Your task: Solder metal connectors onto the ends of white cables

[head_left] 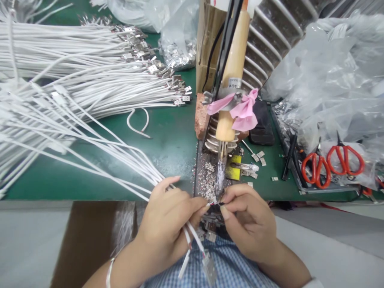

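My left hand (169, 220) is closed round a bundle of white cables (90, 156) that fan out to the left over the green table (168, 140). Its thumb and fingers pinch one cable end (213, 202) with bared coloured wires. My right hand (250, 222) meets it there, pinching the same wire tips. Both hands sit at the table's front edge, just below the tip of a wooden-handled soldering iron (231, 88) fixed on a stand. Cable ends with metal plug shells (209, 268) hang below my left hand.
Stacks of white cables with metal connectors (144, 52) fill the left of the table. Two red-handled scissors (330, 162) lie on a tray at right, beside clear plastic bags (336, 72). Small metal shells (258, 158), a yellow sponge (234, 166) and solder debris lie near the iron. A cardboard box (84, 244) stands below.
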{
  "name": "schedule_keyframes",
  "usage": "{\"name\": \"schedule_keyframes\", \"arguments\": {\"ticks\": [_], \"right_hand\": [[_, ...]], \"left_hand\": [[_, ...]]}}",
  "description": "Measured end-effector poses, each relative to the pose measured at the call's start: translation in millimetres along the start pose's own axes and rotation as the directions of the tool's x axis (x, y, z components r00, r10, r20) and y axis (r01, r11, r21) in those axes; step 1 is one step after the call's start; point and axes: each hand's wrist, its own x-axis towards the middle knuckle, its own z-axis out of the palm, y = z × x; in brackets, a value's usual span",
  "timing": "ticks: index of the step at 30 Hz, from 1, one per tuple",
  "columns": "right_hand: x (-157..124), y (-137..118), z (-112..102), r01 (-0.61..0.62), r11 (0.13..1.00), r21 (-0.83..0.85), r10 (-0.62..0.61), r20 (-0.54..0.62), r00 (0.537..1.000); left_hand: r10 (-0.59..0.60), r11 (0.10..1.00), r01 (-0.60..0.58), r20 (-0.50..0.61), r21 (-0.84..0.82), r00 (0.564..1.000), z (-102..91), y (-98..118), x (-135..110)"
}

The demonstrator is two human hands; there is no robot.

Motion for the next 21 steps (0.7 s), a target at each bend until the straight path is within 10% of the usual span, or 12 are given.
{"name": "schedule_keyframes", "arguments": {"ticks": [21], "right_hand": [[3.2,-3.3,-3.5,0.002,1.0,0.008,-0.002,0.007,1.0]], "left_hand": [[0.01,1.0,-0.009,-0.028,0.018,1.0,0.2,1.8,5.3]]}}
